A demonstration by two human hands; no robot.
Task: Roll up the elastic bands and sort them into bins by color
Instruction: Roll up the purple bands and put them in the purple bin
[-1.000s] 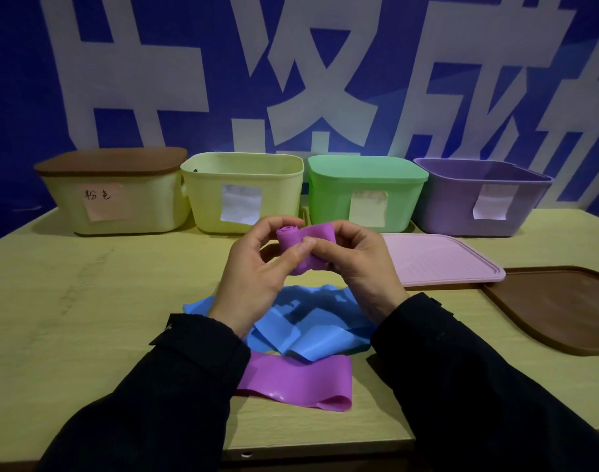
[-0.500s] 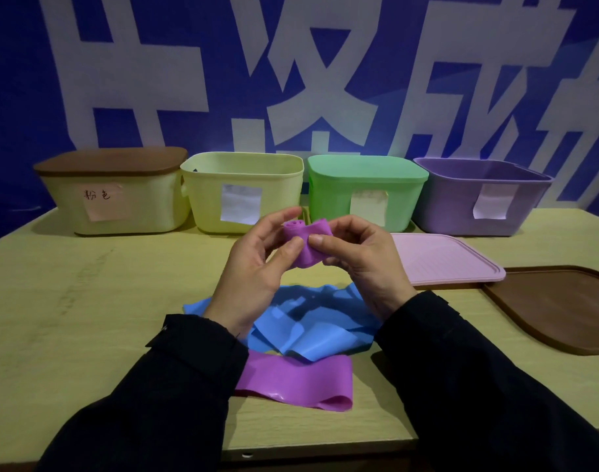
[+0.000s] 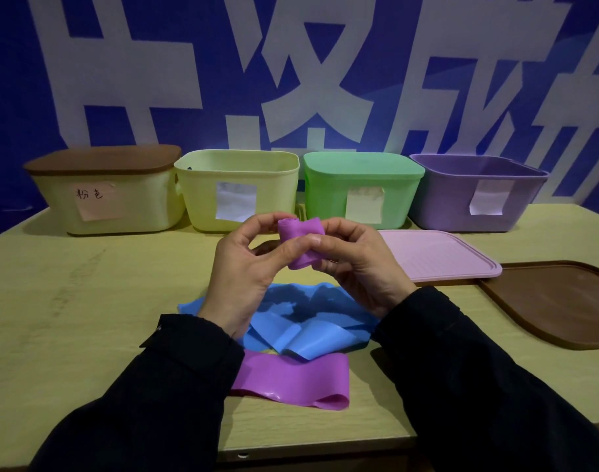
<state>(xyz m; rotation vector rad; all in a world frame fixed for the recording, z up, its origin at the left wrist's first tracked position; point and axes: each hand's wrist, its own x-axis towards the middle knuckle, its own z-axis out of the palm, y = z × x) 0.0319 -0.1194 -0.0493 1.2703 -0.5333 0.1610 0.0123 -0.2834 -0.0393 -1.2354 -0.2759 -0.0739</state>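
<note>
purple roll (image 3: pixel 300 241) turned upright — tighter, hands closer

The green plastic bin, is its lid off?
No, the green plastic bin has its green lid sitting closed on top.

A row of four bins stands along the back of the table (image 3: pixel 69 301), against the wall sign (image 3: pixel 291 80). From left to right: the lidded bin (image 3: pixel 103 199), the open bin (image 3: pixel 236 192), the second lidded bin (image 3: pixel 362 189) and the far-right bin (image 3: pixel 475 195) (open as well). Each bin touches or nearly touches its neighbour. In front of the far-right bin a loose lid (image 3: pixel 437 257) lies flat on the table, and right of it a second loose lid (image 3: pixel 563 301), their edges overlapping. Nearer the front edge, at the middle, the crumpled band (image 3: pixel 308 321) lies on the table; the flat band (image 3: pixel 291 379) lies just before it, partly under it. Above these, the left hand (image 3: pixel 243 274) and right hand (image 3: pixel 359 267) hold the rolled band (image 3: pixel 301 240) between them.
</note>
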